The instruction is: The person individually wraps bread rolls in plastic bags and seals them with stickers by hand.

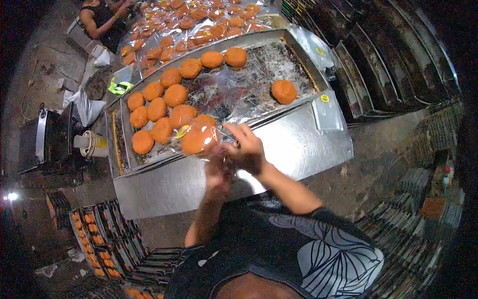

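Decent lane down the middle of the tray (256,74), lone bun (284,91) on its right, bun cluster (157,108) clogging the left. Bagged buns (217,32) pretty much wall off the far side, and the bag stack (329,115) sits on the right end of the bench (313,149).

Two hands (249,152) at a bagged orange bun (197,140), loose buns (176,94) on a metal tray (271,61), bagged buns (217,32) beyond

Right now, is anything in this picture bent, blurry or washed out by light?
In the head view, the dark trays at upper right bow near the black-fading edges, fisheye-like; glare whitens part of the metal table; the left hand looks smeared, probably by motion, so its finger details are unclear; the loose bun at the tray's right is fairly sharp.
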Demonstrator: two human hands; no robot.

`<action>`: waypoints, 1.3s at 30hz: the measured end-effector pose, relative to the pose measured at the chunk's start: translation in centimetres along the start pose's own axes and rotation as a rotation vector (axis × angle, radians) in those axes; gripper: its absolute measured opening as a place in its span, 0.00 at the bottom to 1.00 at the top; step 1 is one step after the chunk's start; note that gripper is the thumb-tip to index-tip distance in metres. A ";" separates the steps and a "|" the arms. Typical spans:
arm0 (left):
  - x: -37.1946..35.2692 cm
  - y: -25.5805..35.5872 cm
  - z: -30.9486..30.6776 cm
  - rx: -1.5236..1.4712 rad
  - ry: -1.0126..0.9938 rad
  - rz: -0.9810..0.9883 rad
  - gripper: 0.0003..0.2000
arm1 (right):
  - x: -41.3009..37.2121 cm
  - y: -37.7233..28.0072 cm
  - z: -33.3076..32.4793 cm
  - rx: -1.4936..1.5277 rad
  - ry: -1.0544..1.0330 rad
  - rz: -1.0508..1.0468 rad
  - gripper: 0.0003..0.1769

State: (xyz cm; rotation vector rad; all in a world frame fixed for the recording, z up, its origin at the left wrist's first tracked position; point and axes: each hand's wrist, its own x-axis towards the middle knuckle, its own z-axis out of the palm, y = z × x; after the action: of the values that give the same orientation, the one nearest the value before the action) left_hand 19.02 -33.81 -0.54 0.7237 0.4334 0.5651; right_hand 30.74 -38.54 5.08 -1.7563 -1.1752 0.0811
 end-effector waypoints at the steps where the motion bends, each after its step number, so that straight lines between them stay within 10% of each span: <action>1: -0.2 -1.9 -1.1 0.176 -0.053 -0.057 0.20 | 1.5 4.9 1.4 0.056 -0.111 -0.330 0.10; 3: 0.5 -5.7 -2.0 0.035 -0.089 -0.259 0.16 | 7.5 3.7 -0.4 0.080 -0.135 -0.069 0.09; 5: 0.3 -9.7 -2.8 0.687 -0.286 -0.044 0.13 | 13.8 1.3 -0.5 0.103 0.191 -0.163 0.10; 6: 0.6 -11.4 -3.1 1.578 -0.318 0.208 0.12 | 16.4 0.5 -0.2 0.154 0.241 -0.246 0.08; 8: 1.9 -17.7 -10.5 1.575 -0.538 0.560 0.13 | 15.9 -0.7 0.5 0.180 0.345 -0.466 0.19; 10: 2.8 -16.1 -10.5 1.268 -0.579 0.401 0.13 | 9.1 2.0 -1.3 0.191 -0.042 -0.366 0.25; 11: 2.7 -12.8 -7.2 1.297 -0.548 0.352 0.13 | 5.4 3.8 -3.3 0.191 -0.625 0.100 0.28; 14: 3.3 -9.2 -4.5 1.033 -0.296 -0.114 0.15 | -8.1 10.0 -3.4 0.212 -0.909 0.311 0.10; 16: 2.6 -8.0 -1.4 0.749 -0.205 -0.295 0.15 | -11.2 9.9 -3.5 0.317 -0.479 0.150 0.09; 18: 3.2 -9.8 -2.3 1.101 -0.425 -0.017 0.14 | -10.1 9.2 -5.8 0.209 -0.612 0.276 0.08; 20: 2.7 -8.9 -1.1 0.794 -0.242 -0.390 0.13 | -10.5 9.0 -6.0 0.106 -0.733 0.403 0.08; 22: 1.8 -9.5 -1.0 0.881 -0.312 -0.026 0.11 | -12.8 8.7 -4.6 0.048 -0.281 0.343 0.08; 24: 2.6 -9.9 -0.5 1.144 -0.345 -0.058 0.09 | -13.5 8.4 -3.6 -0.042 -0.224 0.275 0.12; 26: 2.3 -6.3 3.6 0.988 0.006 0.037 0.07 | -8.8 5.3 -5.2 0.325 -0.446 0.988 0.16; 27: 2.0 -4.9 5.2 0.978 -0.041 0.208 0.07 | -8.1 7.3 -3.7 0.319 -0.352 0.441 0.18; 29: 0.9 -4.1 6.2 1.015 -0.135 0.433 0.09 | -4.3 6.7 -4.0 0.750 -0.182 0.434 0.22; 31: 1.6 -3.6 5.5 0.910 -0.057 0.454 0.10 | -1.2 3.9 -5.6 1.187 -0.092 0.985 0.24; 33: 3.8 -3.2 3.4 0.798 0.036 0.488 0.12 | -0.4 4.1 -5.6 0.938 -0.254 0.820 0.26; 34: 5.0 -3.5 1.1 0.034 -0.259 0.287 0.14 | -0.2 4.1 -5.6 0.813 -0.338 0.741 0.28; 36: 3.7 1.4 1.7 -0.287 -0.031 -0.036 0.17 | 0.6 4.3 -5.2 0.564 -0.507 0.567 0.30; 37: 4.4 2.8 0.4 -0.283 0.115 0.107 0.18 | 1.6 4.1 -4.0 0.449 -0.605 0.460 0.32; 38: 5.4 3.8 -0.3 -0.273 0.256 0.233 0.20 | 2.6 10.9 -3.4 -0.207 -0.149 -0.031 0.34; 39: 5.6 5.2 -0.3 -0.280 0.268 0.255 0.20 | 6.6 12.0 -7.2 -0.623 -0.347 0.073 0.38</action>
State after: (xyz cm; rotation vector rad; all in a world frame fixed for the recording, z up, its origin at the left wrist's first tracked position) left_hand 21.40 -27.03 2.04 0.4359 0.5012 0.9493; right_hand 46.01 -39.17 2.71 -2.4014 -1.4927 0.0693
